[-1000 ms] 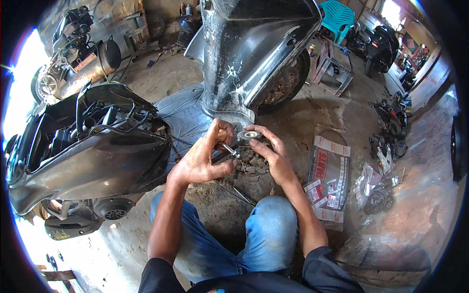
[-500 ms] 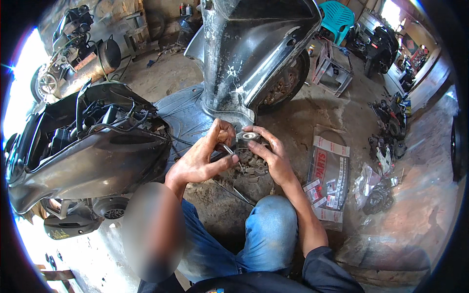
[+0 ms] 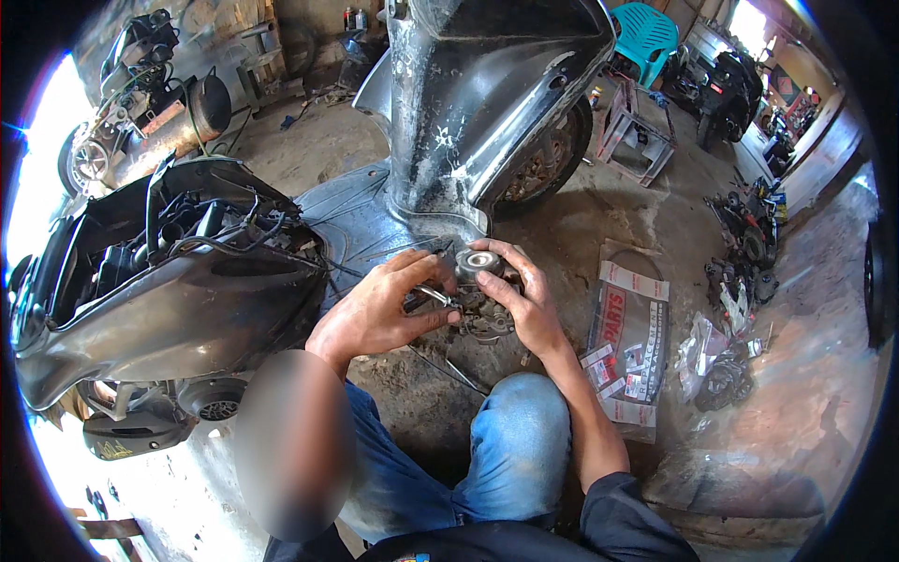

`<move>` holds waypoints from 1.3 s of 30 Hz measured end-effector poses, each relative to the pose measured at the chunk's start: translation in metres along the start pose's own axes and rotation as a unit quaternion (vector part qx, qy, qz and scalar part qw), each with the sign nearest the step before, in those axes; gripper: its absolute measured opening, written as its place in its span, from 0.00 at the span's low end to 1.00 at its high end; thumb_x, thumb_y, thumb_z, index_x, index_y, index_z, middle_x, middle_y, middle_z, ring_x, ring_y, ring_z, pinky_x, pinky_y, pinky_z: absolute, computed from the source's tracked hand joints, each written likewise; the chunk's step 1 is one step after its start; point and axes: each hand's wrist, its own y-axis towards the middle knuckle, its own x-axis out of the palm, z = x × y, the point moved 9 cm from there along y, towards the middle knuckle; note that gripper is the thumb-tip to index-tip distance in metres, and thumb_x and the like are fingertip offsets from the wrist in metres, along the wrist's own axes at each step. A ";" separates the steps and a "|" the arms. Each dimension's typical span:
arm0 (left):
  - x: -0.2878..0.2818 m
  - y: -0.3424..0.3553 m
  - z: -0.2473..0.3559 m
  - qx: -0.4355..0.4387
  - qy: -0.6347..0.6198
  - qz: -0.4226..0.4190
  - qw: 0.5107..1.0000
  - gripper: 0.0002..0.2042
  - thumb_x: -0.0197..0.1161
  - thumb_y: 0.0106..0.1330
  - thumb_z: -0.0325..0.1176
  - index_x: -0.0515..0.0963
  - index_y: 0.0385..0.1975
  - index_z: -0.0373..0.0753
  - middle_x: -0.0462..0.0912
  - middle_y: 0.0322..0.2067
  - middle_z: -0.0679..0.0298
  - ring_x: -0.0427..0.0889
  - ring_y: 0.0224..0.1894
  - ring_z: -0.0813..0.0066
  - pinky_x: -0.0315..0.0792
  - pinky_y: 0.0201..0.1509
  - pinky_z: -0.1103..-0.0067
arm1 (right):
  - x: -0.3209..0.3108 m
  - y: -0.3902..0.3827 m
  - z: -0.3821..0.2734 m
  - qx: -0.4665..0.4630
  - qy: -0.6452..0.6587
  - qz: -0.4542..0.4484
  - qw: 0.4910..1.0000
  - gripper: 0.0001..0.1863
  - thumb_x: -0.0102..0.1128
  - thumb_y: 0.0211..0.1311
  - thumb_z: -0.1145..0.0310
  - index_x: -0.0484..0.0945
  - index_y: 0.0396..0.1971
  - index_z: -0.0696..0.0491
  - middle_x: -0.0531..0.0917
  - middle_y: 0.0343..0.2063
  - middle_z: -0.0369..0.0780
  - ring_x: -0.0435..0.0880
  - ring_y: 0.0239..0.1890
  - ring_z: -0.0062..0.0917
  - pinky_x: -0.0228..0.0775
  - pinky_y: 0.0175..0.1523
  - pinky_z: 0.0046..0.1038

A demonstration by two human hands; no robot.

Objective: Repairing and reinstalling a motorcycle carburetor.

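Observation:
My left hand (image 3: 389, 304) is closed around a slim silver metal tool (image 3: 434, 296), whose end meets a greasy metal assembly (image 3: 489, 311) over the scooter's footboard edge. My right hand (image 3: 524, 304) grips that assembly from the right, thumb and index finger at its round top piece (image 3: 481, 261), which has a pale ring in the middle. Behind both hands stands the scooter's scuffed black front shield (image 3: 440, 122); its grey footboard (image 3: 342, 211) runs to the left. A thin cable hangs below the assembly.
Left are the scooter's open rear body (image 3: 159, 318) and a compressor (image 3: 197, 117). Right lie a flat plastic package (image 3: 623, 347), clear bags (image 3: 712, 361) and a parts heap (image 3: 744, 244). Farther back are a metal crate (image 3: 637, 131), a teal chair (image 3: 646, 37) and another dark scooter (image 3: 726, 94).
My left hand's index finger has come down from its raised position and bends lower over the silver tool. My right hand stays on the round top piece with little movement.

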 end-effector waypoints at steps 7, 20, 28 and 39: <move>0.002 -0.001 -0.007 0.010 0.055 0.033 0.998 0.19 0.71 0.64 0.43 0.78 0.44 0.33 0.79 0.41 0.55 0.80 0.45 0.57 0.74 0.51 0.65 | 0.001 0.002 -0.005 -0.013 0.026 0.015 0.999 0.19 0.63 0.69 0.66 0.80 0.57 0.55 0.79 0.51 0.38 0.79 0.50 0.21 0.70 0.56 0.24; 0.015 0.001 -0.023 -0.054 -0.065 0.005 0.996 0.16 0.52 0.80 0.43 0.69 0.47 0.33 0.75 0.37 0.49 0.76 0.39 0.52 0.71 0.46 0.64 | 0.006 0.001 -0.013 -0.024 0.054 -0.014 0.998 0.19 0.63 0.68 0.69 0.79 0.57 0.56 0.79 0.51 0.37 0.79 0.52 0.19 0.69 0.58 0.23; 0.009 0.006 -0.018 -0.040 -0.032 0.069 0.996 0.13 0.58 0.77 0.38 0.70 0.43 0.33 0.77 0.34 0.51 0.76 0.37 0.53 0.71 0.44 0.66 | 0.007 0.003 0.006 0.044 0.124 -0.003 0.991 0.18 0.61 0.69 0.69 0.79 0.57 0.55 0.81 0.49 0.37 0.79 0.50 0.18 0.71 0.56 0.23; 0.000 0.007 -0.008 0.017 0.069 0.128 0.989 0.12 0.59 0.75 0.37 0.75 0.42 0.31 0.78 0.38 0.52 0.78 0.44 0.56 0.71 0.51 0.66 | 0.006 0.003 0.003 0.031 0.147 0.015 0.989 0.18 0.60 0.71 0.69 0.78 0.58 0.57 0.84 0.45 0.36 0.81 0.47 0.17 0.73 0.55 0.22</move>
